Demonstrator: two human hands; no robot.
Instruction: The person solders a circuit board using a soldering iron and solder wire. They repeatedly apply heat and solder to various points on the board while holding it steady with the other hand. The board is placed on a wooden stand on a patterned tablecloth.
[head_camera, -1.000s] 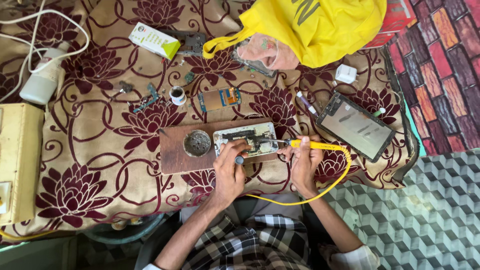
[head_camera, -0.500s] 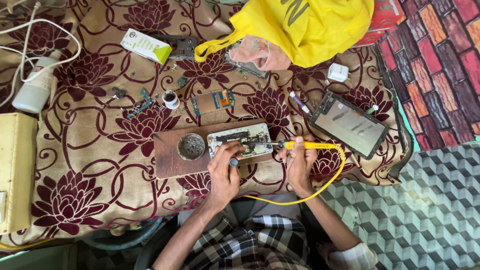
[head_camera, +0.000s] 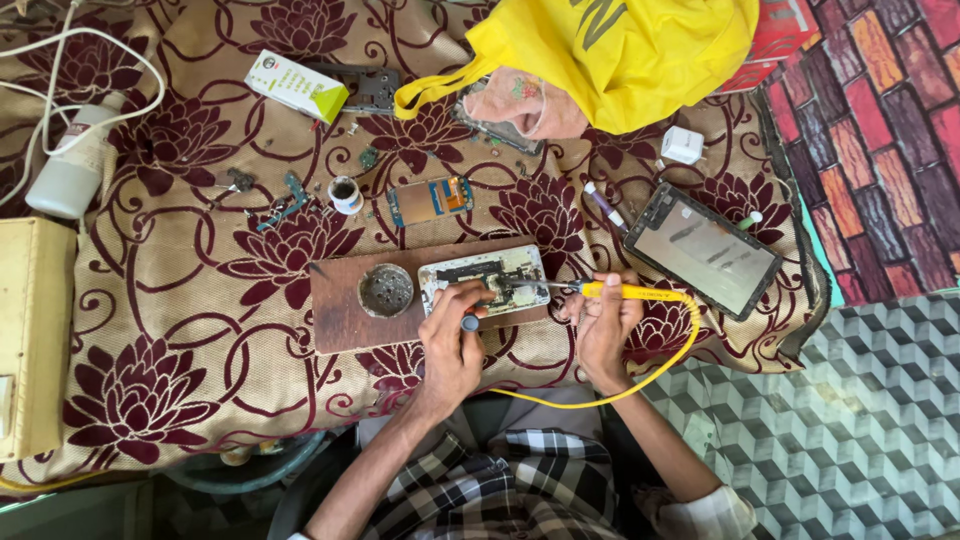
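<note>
Right hand (head_camera: 605, 325) comes in from five o'clock, forearm angled up, fingers pinching the yellow soldering iron (head_camera: 625, 292) like a pen, tip pointing toward nine o'clock onto the opened phone (head_camera: 485, 277). Left hand (head_camera: 452, 340) rises from six o'clock, wrist bent, fingers curled together around a small dark-capped tool (head_camera: 469, 322) and pressing on the phone's lower edge. The phone lies on a brown wooden board (head_camera: 340, 305) at the middle of the floral-clothed tabletop (head_camera: 180, 330), a round metal tin (head_camera: 386, 290) just at its nine o'clock. A dark tablet (head_camera: 715, 248) sits at two o'clock.
</note>
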